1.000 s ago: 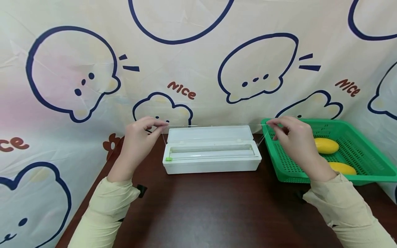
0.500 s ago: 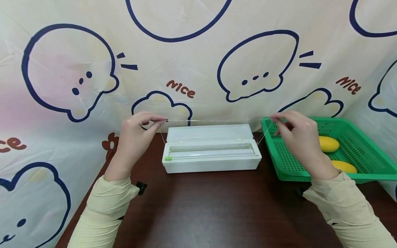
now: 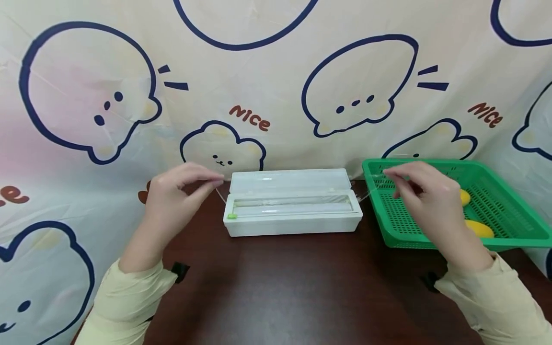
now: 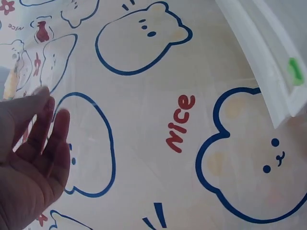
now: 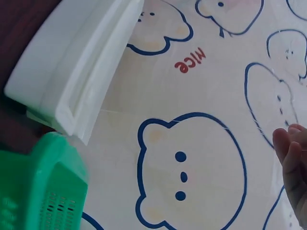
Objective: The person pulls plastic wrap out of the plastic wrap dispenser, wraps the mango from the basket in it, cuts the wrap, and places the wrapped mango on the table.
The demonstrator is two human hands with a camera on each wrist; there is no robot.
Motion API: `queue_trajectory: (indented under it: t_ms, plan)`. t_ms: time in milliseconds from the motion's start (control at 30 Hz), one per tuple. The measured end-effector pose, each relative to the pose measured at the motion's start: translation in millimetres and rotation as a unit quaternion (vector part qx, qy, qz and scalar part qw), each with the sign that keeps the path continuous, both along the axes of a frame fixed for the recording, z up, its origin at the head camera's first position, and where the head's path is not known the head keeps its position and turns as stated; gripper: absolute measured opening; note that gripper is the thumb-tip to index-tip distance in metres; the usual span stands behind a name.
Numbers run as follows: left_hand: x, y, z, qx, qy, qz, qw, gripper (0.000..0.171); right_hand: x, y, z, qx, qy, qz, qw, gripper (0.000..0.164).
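Your sleeves (image 3: 122, 299) are a plain pale yellow-beige, with a black wrist mount (image 3: 180, 271) showing at the left cuff. The cling film (image 3: 365, 194) you have drawn up is clear and colourless, showing only as whitish glints. Its dispenser box (image 3: 293, 225) is plain white, lid included, with a bright lime-green slider (image 3: 232, 216). Your tabletop (image 3: 280, 287) is dark reddish brown. To your right, the basket (image 3: 414, 243) is vivid green, patterned with rows of small perforations, and the oval items (image 3: 478, 229) in it are yellow. The backdrop cloth (image 3: 276, 81) is cream, washed pink at your left, printed with navy-outlined cartoon heads, faint yellow blotches and red-brown "Nice" lettering (image 3: 250, 118).
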State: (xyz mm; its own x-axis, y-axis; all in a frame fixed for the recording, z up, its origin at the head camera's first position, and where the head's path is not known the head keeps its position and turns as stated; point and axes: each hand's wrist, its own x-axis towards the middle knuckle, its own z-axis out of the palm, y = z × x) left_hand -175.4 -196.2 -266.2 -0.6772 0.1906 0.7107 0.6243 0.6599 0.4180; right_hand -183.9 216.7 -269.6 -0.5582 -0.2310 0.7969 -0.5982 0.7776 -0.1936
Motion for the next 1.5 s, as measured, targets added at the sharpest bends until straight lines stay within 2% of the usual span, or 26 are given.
queue_trajectory:
  t_ms: [67,133,167,233,300,433,567,700,800,933,1067,1267,1400,1500]
  plan:
    - [11.0,-4,-3.5,-0.014,0.002,-0.032,0.9994,0.027,11.9,5,-3.9,0.018,-0.001,0.016,1.000,0.022]
    - [22.1,-8,-8.5,-0.029,-0.009,-0.066,0.9974,0.030,23.7,9,-8.7,0.032,0.002,0.036,0.999,0.009]
    - [27.3,-10,-11.6,-0.034,-0.020,-0.086,0.9955,0.031,29.1,12,-11.6,0.039,0.006,0.050,0.998,0.012]
    - [35.4,-14,-19.3,-0.042,-0.048,-0.128,0.9897,0.033,38.5,17,-18.0,0.057,0.011,0.080,0.995,0.030]
    - [42.2,-18,-28.3,-0.048,-0.091,-0.169,0.9803,0.036,46.3,22,-25.8,0.070,0.010,0.118,0.990,0.047]
    - [50.2,-20,-51.6,-0.051,-0.160,-0.248,0.9541,0.037,57.9,33,-44.7,0.102,-0.032,0.212,0.972,0.038]
    - [54.1,-18,-74.9,-0.069,-0.199,-0.302,0.9298,0.032,63.3,42,-68.4,0.119,-0.097,0.274,0.949,0.031]
    - [53.0,-13,-94.6,-0.133,-0.231,-0.304,0.9146,0.027,59.7,44,-94.4,0.149,-0.121,0.305,0.933,0.028]
    - [49.4,-7,-109.8,-0.186,-0.242,-0.284,0.9092,0.022,54.3,40,-112.7,0.192,-0.113,0.312,0.924,0.024]
    - [44.9,-1,-131.1,-0.232,-0.240,-0.252,0.9083,0.018,49.4,34,-132.6,0.242,-0.138,0.311,0.909,0.010]
    - [42.8,0,-147.4,-0.249,-0.242,-0.233,0.9083,0.019,44.8,29,-148.1,0.267,-0.183,0.311,0.894,0.028]
    - [40.8,1,-158.9,-0.256,-0.248,-0.236,0.9039,0.018,38.5,27,-163.1,0.280,-0.203,0.311,0.885,0.024]
    - [41.7,2,-160.0,-0.263,-0.247,-0.231,0.9034,0.019,38.7,28,-164.7,0.278,-0.217,0.316,0.881,0.022]
    - [44.2,3,-159.3,-0.269,-0.256,-0.228,0.8998,0.018,40.7,28,-163.1,0.279,-0.221,0.316,0.879,0.021]
